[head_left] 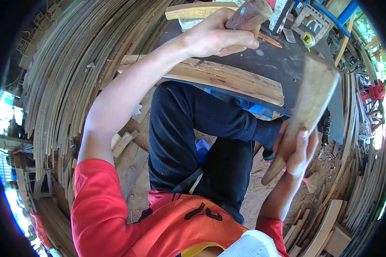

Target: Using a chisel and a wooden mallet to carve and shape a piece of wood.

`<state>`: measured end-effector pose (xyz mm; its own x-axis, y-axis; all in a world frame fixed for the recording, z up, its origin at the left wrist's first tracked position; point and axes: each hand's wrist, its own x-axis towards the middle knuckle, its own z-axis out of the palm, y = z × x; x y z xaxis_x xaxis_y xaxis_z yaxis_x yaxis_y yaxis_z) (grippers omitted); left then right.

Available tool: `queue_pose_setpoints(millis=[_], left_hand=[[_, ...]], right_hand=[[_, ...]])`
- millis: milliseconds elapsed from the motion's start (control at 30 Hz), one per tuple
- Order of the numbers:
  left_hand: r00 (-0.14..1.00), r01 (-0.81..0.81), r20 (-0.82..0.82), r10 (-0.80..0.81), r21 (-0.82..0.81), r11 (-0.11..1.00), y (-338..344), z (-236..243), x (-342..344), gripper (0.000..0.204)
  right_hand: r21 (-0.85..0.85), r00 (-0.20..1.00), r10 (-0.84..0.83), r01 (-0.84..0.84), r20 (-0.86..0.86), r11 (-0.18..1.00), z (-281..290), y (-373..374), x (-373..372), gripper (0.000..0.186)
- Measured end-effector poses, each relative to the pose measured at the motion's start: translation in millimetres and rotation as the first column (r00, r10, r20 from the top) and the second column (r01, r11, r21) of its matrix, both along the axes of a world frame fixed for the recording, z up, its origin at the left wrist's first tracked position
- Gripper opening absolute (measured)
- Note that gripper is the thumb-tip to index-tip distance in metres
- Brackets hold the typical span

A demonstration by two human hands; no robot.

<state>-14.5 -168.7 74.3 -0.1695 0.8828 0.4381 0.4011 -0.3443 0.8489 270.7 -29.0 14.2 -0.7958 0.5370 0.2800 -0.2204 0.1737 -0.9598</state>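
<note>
My left hand (221, 36) is wrapped round a thick tool with a round wooden handle (249, 16), which looks like a chisel. A thin dark tip below the fist reaches toward the plank; whether it touches the wood I cannot tell. The plank (240, 83), pale with brown streaks, lies along the near edge of the dark tabletop (283, 64). On the right, my right hand (302, 154) grips a wooden mallet (313, 92) by its narrow end, the wide end raised beside the table and slightly blurred.
Behind my left hand lies another curved wood piece (197, 10). A handsaw (281, 16), an orange slim tool (270, 41) and a yellow tape measure (307, 40) are at the table's far side, near a blue metal bar (332, 19). Long stacked strips (85, 64) stand at left.
</note>
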Motion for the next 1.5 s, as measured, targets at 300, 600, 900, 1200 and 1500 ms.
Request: queue_pose_setpoints(millis=[300,600,900,1200,1500], left_hand=[[0.987,-0.071,-0.149,0.066,-0.027,0.997,9.1,-3.4,19.1,0.023],[0.993,-0.017,-0.114,0.011,-0.051,0.999,11.7,-17.3,20.7,0.023],[0.981,-0.007,-0.194,-0.021,-0.143,0.990,3.5,-13.9,12.1,0.015],[0.862,-0.089,-0.506,0.034,-0.084,0.992,-3.2,-38.8,29.9,0.020],[0.602,-0.136,-0.702,0.380,0.378,0.916,-38.3,-78.4,68.8,0.017]], right_hand=[[0.147,0.980,-0.104,0.129,-0.170,0.981,33.9,9.6,-13.7,0.072],[0.176,0.988,-0.021,-0.007,0.155,0.984,45.6,-8.0,-17.2,0.051],[0.232,0.991,-0.026,-0.004,0.127,0.973,27.3,-13.7,-5.0,0.051],[0.051,0.992,0.067,-0.073,0.107,0.996,-3.4,-13.7,-1.0,0.046],[-0.175,0.998,-0.032,0.039,0.045,0.984,-26.5,3.5,2.7,0.049]])
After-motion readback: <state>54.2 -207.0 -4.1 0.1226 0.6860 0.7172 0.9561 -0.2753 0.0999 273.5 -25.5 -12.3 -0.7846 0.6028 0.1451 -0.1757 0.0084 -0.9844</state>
